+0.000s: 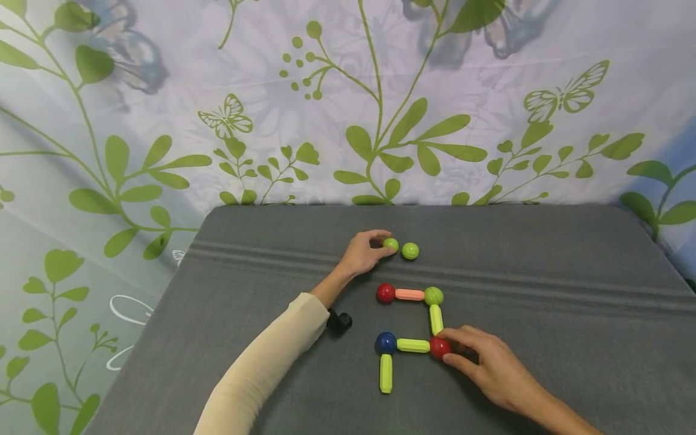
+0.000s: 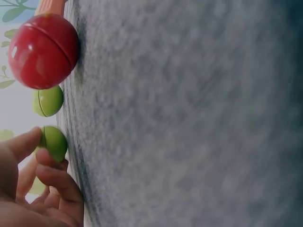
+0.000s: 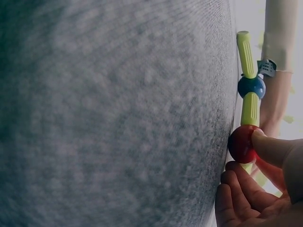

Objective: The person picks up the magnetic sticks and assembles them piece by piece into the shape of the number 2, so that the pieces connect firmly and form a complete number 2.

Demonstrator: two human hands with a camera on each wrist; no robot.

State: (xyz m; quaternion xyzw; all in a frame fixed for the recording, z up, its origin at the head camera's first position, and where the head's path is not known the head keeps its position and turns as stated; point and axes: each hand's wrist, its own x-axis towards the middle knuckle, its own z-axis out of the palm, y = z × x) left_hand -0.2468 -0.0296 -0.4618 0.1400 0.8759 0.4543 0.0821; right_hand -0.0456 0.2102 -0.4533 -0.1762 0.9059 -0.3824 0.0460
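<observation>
A person's left hand [image 1: 363,252] pinches a green ball [image 1: 390,244] at the far middle of a grey mat [image 1: 544,338], thumb and fingertips curled round it; a second green ball [image 1: 410,251] lies just to its right, apart from the fingers. The right hand [image 1: 492,362] grips a red ball [image 1: 439,347] at the near right corner of a chain of sticks and balls. From that red ball a yellow-green stick [image 1: 413,345] runs left to a blue ball [image 1: 385,342], below which another yellow-green stick [image 1: 385,373] points toward the viewer. A third stick [image 1: 436,319] rises to a green ball [image 1: 433,295], joined by an orange stick [image 1: 409,294] to another red ball [image 1: 385,293]. A small black object [image 1: 339,320] sits beside the left forearm's cream sleeve [image 1: 261,368].
</observation>
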